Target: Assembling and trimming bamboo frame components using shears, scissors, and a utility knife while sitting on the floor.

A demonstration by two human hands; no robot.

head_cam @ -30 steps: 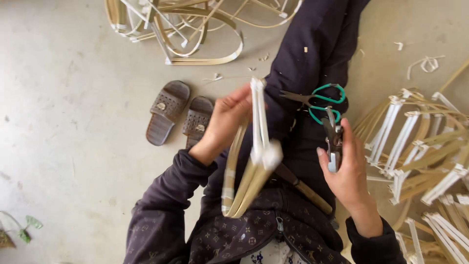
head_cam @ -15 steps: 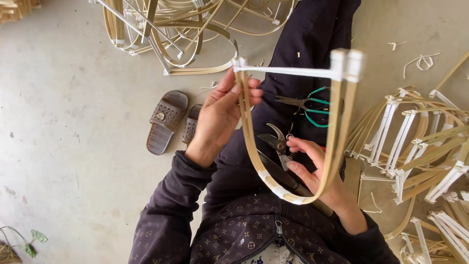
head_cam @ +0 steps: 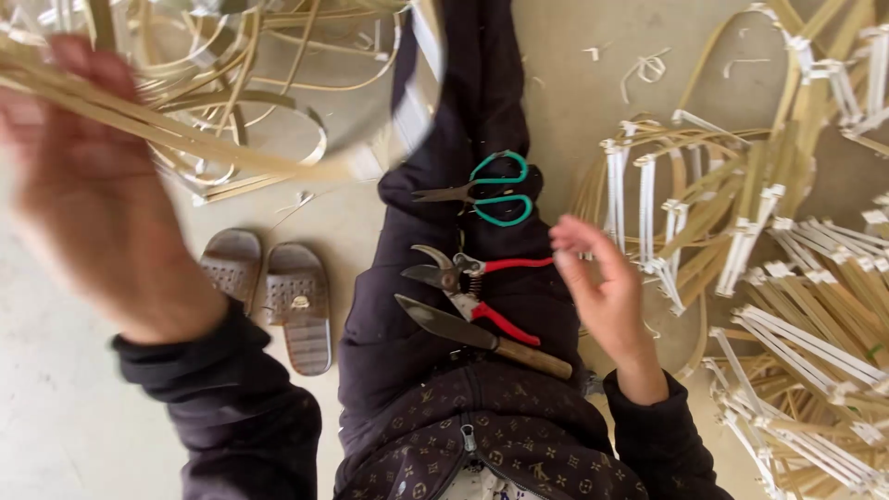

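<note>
- The right hand (head_cam: 602, 287) hangs just over the right thigh, fingers loosely curled and apart, holding nothing.
- Just to its left, across the dark trousers (head_cam: 463, 278), lie three tools, all nearer this hand than the other.
- The knife (head_cam: 482, 337) with a wooden handle lies closest to the body, handle toward the right hand, blade pointing away to the left.
- The red-handled pruning shears (head_cam: 468, 289) lie just beyond it, one handle tip almost at the right fingertips, jaws pointing left.
- The green-handled scissors (head_cam: 486, 190) lie farther down the leg, loops to the right, blades pointing left.
- The left hand (head_cam: 97, 199) is raised and blurred on the far left, closed on a bent bamboo strip (head_cam: 213, 148).
- The strip's long axis runs from that hand rightward and slightly down, ending blurred near the knee, well apart from the right hand.
- A pair of sandals (head_cam: 269, 296) sits on the floor left of the leg.
- Beyond the left hand lies a tangle of loose strips (head_cam: 269, 56).
- To the right are stacked bamboo frames (head_cam: 741, 231) bound with white tape.
</note>
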